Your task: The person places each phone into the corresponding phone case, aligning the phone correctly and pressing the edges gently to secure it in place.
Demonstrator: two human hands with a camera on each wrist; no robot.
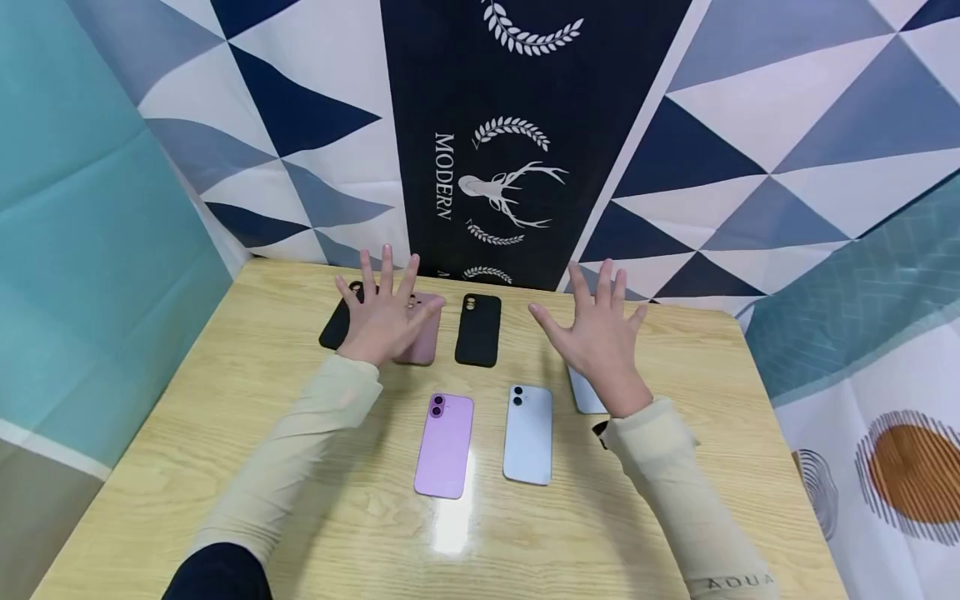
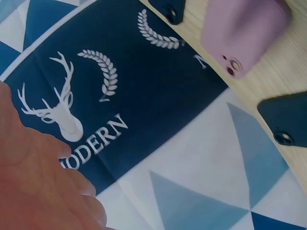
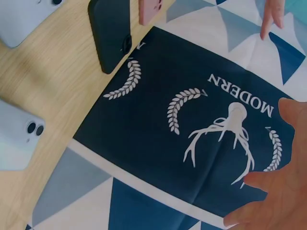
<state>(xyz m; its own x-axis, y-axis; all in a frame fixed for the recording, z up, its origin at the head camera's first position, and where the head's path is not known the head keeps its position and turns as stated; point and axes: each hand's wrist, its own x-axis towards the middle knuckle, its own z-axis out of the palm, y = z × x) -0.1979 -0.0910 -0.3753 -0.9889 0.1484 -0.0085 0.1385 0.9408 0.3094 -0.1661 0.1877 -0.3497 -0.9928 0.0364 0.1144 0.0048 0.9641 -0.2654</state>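
Taking the glossy, rounded rectangular purple phone (image 1: 444, 450) as the centre of the dial in the head view, your left hand (image 1: 381, 323) hangs above the tabletop (image 1: 375, 533) of pale wood grain at about 11 o'clock, its fingers spread wide and gripping nothing. Below it lie two cases partly covered by your hand in that view: a matt black rectangular case (image 1: 334, 328) between 10 and 11 o'clock and a dusty-pink rectangular case (image 1: 426, 340) near 12. Your right hand (image 1: 600, 337) hangs at about 2 o'clock, its fingers also fanned apart and free of any object. Under it, between 2 and 3 o'clock, a pale-blue phone with rounded corners (image 1: 585, 396) lies partly hidden by your hand and wrist. A second pale-blue phone with two dark lenses (image 1: 529, 437) rests near 3 o'clock, apart from the purple one. Between 12 and 1 o'clock, in the gap between your hands, sits another matt black case with a camera cutout (image 1: 477, 333). Cream sleeves (image 1: 266, 471) cover your forearms, and at 12 o'clock rises a patterned cloth backdrop (image 1: 622, 50) with a dark panel bearing a white deer head.
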